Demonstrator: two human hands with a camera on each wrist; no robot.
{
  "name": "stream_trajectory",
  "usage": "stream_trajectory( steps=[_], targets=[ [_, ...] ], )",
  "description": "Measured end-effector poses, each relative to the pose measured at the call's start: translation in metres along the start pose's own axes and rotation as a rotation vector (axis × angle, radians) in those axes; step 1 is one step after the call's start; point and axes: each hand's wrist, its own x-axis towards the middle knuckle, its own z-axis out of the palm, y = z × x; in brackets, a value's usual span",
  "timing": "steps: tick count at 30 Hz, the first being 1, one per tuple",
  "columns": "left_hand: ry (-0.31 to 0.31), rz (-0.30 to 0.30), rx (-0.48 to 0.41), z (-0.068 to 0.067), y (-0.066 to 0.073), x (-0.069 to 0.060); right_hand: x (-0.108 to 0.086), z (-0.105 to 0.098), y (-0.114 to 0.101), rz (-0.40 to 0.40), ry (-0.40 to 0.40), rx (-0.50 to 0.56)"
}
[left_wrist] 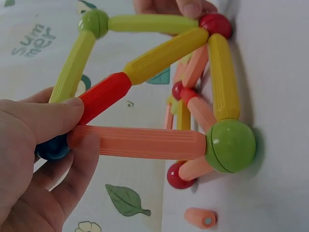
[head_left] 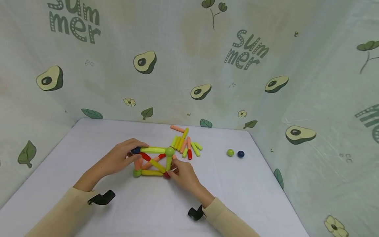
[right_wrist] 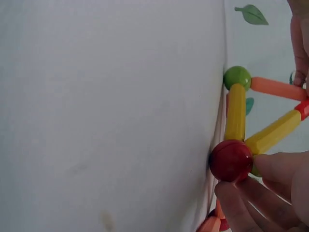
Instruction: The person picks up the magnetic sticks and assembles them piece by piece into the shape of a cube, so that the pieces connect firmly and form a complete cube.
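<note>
A frame of plastic magnetic building rods and balls stands upright on the table. My left hand (head_left: 123,154) grips its upper left corner, around the dark blue ball (left_wrist: 54,147), where a lime rod (head_left: 152,150), a red-and-yellow diagonal (left_wrist: 166,55) and a pink rod (left_wrist: 145,143) meet. At the lower right corner my right hand (head_left: 184,174) holds the dark red ball (right_wrist: 231,161), thumb by the lower end of an upright lime rod (head_left: 168,163). A light green ball (head_left: 169,151) tops that rod; another green ball (left_wrist: 231,146) sits at the lower left. Pink and red rods behind are partly hidden.
Loose yellow, lime, pink and red rods (head_left: 184,141) lie in a group behind the frame. To their right rest a green ball (head_left: 230,152) and a dark blue ball (head_left: 241,154). A printed curtain (head_left: 177,65) hangs at the back edge of the white table (head_left: 237,197).
</note>
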Motion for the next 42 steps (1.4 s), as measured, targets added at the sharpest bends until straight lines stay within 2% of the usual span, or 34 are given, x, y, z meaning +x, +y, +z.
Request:
stream_trajectory(
  steps=[2, 6, 9, 13, 18, 22, 25, 29, 31, 37, 42],
  targets=[
    [0.015, -0.003, 0.025, -0.001, -0.004, 0.001, 0.0, 0.003, -0.003, -0.007, -0.003, 0.004],
    [0.084, 0.008, 0.131, 0.002, -0.004, 0.0, 0.0, 0.009, -0.012, -0.02, 0.002, 0.006],
    [0.14, 0.042, 0.257, 0.008, 0.003, -0.001, 0.002, 0.014, -0.017, -0.029, 0.005, -0.004],
    [0.165, 0.068, 0.381, 0.016, 0.017, 0.002, 0.005, 0.017, -0.021, -0.033, 0.009, -0.012],
    [0.152, 0.03, 0.391, 0.026, 0.031, 0.007, 0.007, 0.019, -0.024, -0.04, 0.003, -0.015],
    [0.165, 0.017, 0.393, 0.035, 0.037, 0.009, 0.009, 0.012, -0.02, -0.059, -0.042, -0.045],
    [0.174, 0.017, 0.399, 0.037, 0.039, 0.008, 0.014, 0.0, -0.014, -0.055, -0.047, -0.114],
    [0.182, 0.009, 0.393, 0.038, 0.041, 0.007, 0.03, -0.013, -0.003, -0.04, 0.01, -0.234],
    [0.186, 0.013, 0.39, 0.039, 0.043, 0.006, 0.039, -0.016, 0.004, -0.057, 0.007, -0.282],
    [0.193, 0.039, 0.398, 0.043, 0.046, 0.005, 0.061, -0.014, 0.018, -0.165, -0.121, -0.327],
    [0.19, 0.031, 0.393, 0.046, 0.049, 0.006, 0.068, -0.013, 0.023, -0.202, -0.124, -0.385]
  ],
)
